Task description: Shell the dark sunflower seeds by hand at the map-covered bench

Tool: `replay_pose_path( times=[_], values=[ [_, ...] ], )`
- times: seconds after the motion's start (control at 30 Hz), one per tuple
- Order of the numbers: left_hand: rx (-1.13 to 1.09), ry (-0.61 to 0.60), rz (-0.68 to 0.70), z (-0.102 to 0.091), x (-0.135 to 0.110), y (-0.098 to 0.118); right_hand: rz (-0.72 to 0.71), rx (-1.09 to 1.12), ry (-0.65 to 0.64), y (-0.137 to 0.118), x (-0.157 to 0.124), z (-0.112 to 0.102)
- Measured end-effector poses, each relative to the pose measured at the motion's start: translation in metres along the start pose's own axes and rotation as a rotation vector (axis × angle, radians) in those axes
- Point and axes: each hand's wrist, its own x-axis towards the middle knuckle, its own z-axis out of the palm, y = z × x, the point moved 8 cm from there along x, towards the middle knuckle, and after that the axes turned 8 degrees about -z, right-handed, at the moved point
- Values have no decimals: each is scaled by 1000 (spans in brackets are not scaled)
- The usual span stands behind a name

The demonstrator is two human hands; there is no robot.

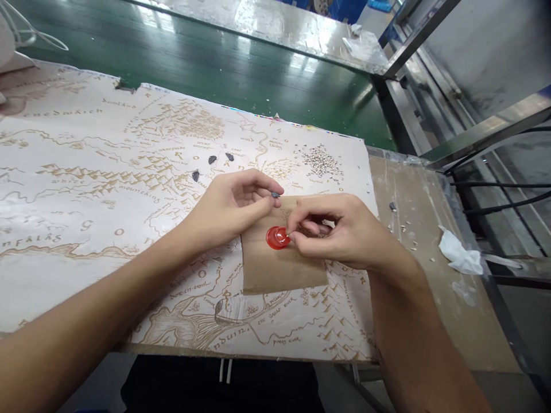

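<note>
My left hand (245, 202) is closed in a pinch on a small dark grey piece (275, 195), held above the cardboard's upper edge. Thumb and index finger of my right hand (331, 229) pinch a tiny pale piece (289, 234) at the right rim of a small round red dish (275, 237). That shiny dish sits on a brown cardboard square (284, 275). Small dark specks lie on the cardboard, partly hidden behind my right hand. Several dark grey chips, among them one chip (212, 160), rest on the map-printed sheet (107, 218) beyond my left hand.
A pile of tiny black-and-white pieces (322, 162) lies at the sheet's upper right. Behind the table runs a green conveyor belt (193, 63). A crumpled white tissue (460, 252) is on the right board, near a metal frame (486, 129). White cables (32, 34) hang at upper left.
</note>
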Motion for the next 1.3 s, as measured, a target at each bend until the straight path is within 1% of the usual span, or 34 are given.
replay_pose_path(
  times=[0.13, 0.2, 0.37, 0.47, 0.53, 0.63, 0.73, 0.83, 0.9, 1.03, 1.17, 1.3],
  values=[
    [75, 40, 47, -4, 0, 4, 36, -59, 195, 11, 1, -18],
    [110, 60, 80, -5, 0, 5, 60, -87, 248, 18, 2, -22],
    [120, 68, 77, -6, -1, 4, 57, -162, 213, 25, 7, -16],
    [69, 52, 50, -4, -1, 3, 63, -185, 187, 26, 7, -13],
    [19, 37, 34, -3, -1, 3, 76, -176, 203, 27, 6, -14],
    [-42, 20, 9, -3, 0, 0, 86, -80, 275, 28, 5, -19],
    [-94, 20, -36, -3, 0, -4, 103, 90, 354, 29, 4, -22],
    [-131, 27, -38, -4, 0, -3, 138, 286, 380, 33, 5, -17],
    [-145, 40, -16, -5, -1, 0, 124, 367, 383, 34, 6, -14],
    [-154, 50, 4, -8, 0, 1, 62, 410, 418, 33, 8, -16],
    [-186, 54, -42, -9, 1, -5, 66, 501, 444, 34, 8, -14],
    [-258, 21, -83, -3, 1, -8, 59, 541, 456, 31, 9, -8]
  ],
)
